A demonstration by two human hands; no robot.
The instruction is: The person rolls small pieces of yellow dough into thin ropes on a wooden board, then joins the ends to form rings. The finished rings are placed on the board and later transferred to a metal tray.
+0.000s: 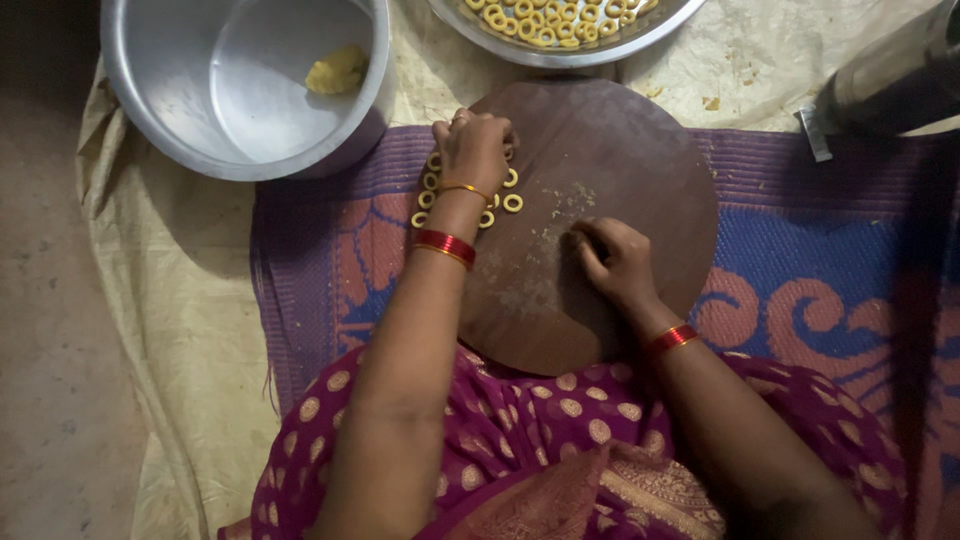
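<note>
My left hand: curled over dough rings, grip unclear. My right hand: fingers folded, contents hidden, pressing the round board; I'd roll lightly, evenly

Dim floor, patterned purple mat

Both forearms are bare, with no sleeve showing on either one. The left hand has a thin gold bangle at the wrist, and just below it, toward six o'clock, a stack of glossy red bangles edged with a gold one. The right hand has a narrower band of red bangles at its wrist, catching a small glint of light. The lap is covered by a magenta sari scattered with round cream-gold dots. Toward five o'clock of the lap a fold of the same cloth shows a woven gold border with a fine patterned weave.
</note>
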